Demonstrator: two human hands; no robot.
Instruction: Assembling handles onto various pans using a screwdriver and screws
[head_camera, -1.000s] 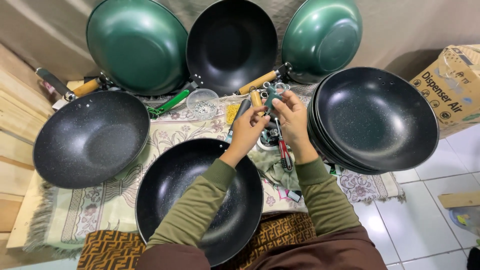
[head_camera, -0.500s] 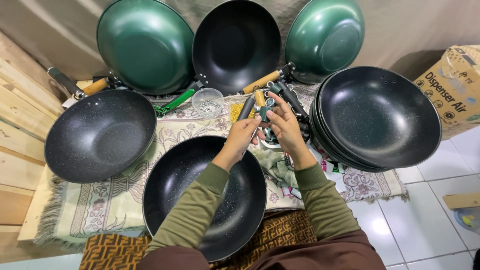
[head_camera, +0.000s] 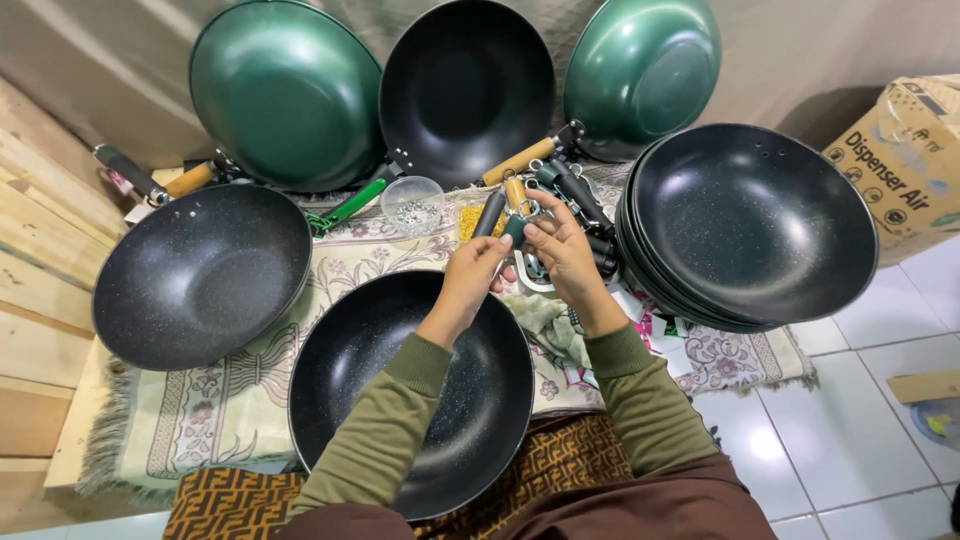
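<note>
Both hands' grip (head_camera: 525, 245), pan handle (head_camera: 516, 227) between

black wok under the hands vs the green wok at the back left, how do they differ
The black wok is dark with pale speckles; the green wok is plain glossy green. The black wok lies flat, bowl up, under the forearms; the green wok leans tilted against the backdrop. The green wok shows a wooden handle; no handle shows on the black one. Both are round and deep.

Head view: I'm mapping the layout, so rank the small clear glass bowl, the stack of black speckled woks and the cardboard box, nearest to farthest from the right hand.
From the right hand:
1. Small clear glass bowl, up and to its left.
2. Stack of black speckled woks, to its right.
3. Cardboard box, far right, past the stack.
</note>
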